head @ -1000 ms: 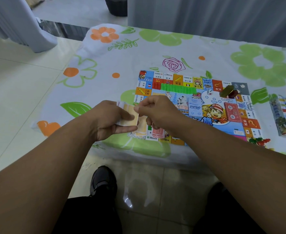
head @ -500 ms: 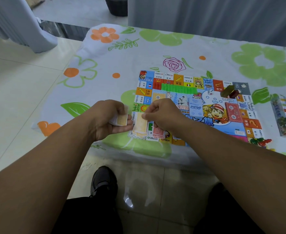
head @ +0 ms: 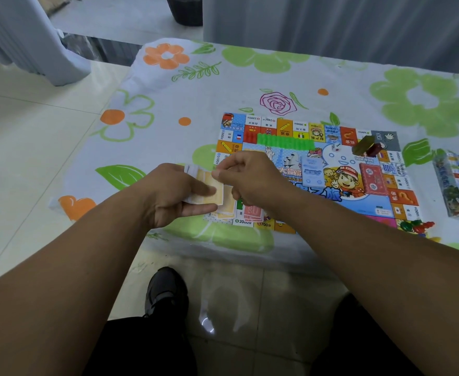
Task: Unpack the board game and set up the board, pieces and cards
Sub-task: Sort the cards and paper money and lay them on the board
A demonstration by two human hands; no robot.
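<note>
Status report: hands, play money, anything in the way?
Left hand holds play money stack. Right hand pinches its top note. Orange pile and red pile lie on board near edge, under right hand.

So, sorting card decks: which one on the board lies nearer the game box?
The red deck; the blue deck lies left of it, farther from the game box.

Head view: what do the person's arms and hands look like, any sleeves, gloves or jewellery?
The left hand and right hand are bare: no gloves, rings or watch visible. The left forearm and right forearm are uncovered up to the frame edge, so no sleeve shows. Below them are dark legwear and a black shoe.
</note>
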